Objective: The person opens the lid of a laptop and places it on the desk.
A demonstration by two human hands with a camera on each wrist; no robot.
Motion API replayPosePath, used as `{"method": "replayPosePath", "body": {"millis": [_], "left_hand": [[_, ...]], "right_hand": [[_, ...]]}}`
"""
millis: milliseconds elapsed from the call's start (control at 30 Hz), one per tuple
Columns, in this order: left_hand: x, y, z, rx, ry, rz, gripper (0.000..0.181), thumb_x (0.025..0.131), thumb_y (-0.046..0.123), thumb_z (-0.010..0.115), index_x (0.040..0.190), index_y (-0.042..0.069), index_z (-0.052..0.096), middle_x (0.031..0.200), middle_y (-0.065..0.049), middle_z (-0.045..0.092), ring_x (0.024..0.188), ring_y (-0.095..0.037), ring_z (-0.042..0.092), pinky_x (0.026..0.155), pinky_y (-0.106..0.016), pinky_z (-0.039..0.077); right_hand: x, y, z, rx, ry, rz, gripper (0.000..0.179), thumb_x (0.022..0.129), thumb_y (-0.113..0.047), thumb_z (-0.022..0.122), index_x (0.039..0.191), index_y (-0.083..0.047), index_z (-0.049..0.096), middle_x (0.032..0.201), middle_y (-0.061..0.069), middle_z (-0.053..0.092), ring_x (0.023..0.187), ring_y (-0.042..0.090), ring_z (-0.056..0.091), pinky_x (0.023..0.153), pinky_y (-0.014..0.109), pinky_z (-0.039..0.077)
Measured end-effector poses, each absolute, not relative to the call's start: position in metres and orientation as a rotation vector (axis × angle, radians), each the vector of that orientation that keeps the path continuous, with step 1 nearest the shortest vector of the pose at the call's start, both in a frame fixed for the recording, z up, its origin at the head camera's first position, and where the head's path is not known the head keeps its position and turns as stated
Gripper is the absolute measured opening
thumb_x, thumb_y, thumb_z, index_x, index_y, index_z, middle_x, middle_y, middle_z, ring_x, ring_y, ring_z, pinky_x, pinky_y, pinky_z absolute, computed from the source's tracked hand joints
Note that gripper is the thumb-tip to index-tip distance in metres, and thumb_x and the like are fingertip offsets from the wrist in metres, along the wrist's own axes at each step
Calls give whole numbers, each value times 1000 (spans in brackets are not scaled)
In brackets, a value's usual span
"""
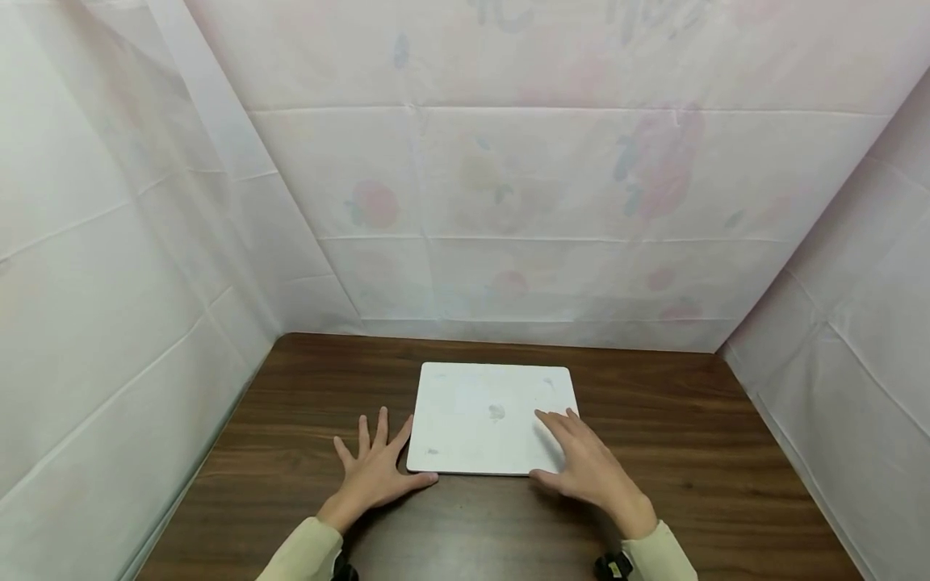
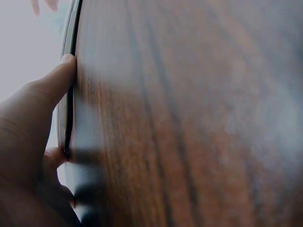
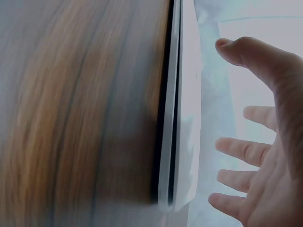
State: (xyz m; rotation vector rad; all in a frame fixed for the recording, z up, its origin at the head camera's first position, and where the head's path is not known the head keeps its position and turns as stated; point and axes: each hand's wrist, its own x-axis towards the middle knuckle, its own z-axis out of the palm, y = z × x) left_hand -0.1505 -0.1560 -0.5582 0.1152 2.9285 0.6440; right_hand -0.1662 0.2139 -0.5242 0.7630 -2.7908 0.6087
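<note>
A closed silver-white laptop [image 1: 479, 436] with a small grey logo lies flat on the brown wooden table. Around its front left corner, my left hand [image 1: 374, 474] spreads its fingers, the forefinger along the left side. The left thumb [image 2: 59, 78] touches the laptop's front edge [image 2: 70, 111] in the left wrist view. My right hand [image 1: 592, 468] is over the front right corner, fingers apart and slightly bent. In the right wrist view, that hand [image 3: 265, 165] stands off from the laptop's edge [image 3: 175, 109], holding nothing.
Wood grain shows on the table [image 1: 690, 436] around the laptop. A pale printed cloth [image 1: 523, 186] hangs behind the table, with white cloth walls at the left [image 1: 123, 323] and right [image 1: 857, 323]. Dark bands [image 1: 613, 566] sit at both wrists.
</note>
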Motion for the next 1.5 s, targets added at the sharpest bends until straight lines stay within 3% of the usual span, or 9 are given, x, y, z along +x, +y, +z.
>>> {"method": "replayPosePath", "body": {"millis": [400,733,1100,1500], "left_hand": [[-153,-155,-557,102,2932,636,116,70,89,66,163,30,31,172,-23,3,153,-59,-6,103,-88,-14],[-152,-156,-558,91,2947,628,115,70,88,66,163,30,31,172,-24,5,153,-59,-5,103,-88,-14],[-154,-157,-557,100,2946,629,117,70,88,67,163,28,31,172,-24,4,153,-59,-6,102,-89,-14],[-153,-156,-557,115,2931,623,116,71,87,67,164,28,29,171,-25,3,153,-59,-6,102,-88,-14]], "right_hand": [[-165,186,-522,814,-2693,532,88,72,-48,89,146,-14,57,141,19,61,132,50,55,103,62,49],[-168,165,-539,898,-2823,565,78,77,-46,88,142,-15,60,145,20,57,138,50,49,112,61,42],[-166,152,-542,890,-2871,519,61,81,-34,87,135,-19,64,145,15,58,139,45,50,110,66,41],[-166,150,-546,886,-2827,494,49,80,-31,86,126,-21,72,141,14,61,135,40,54,110,59,44]]}}
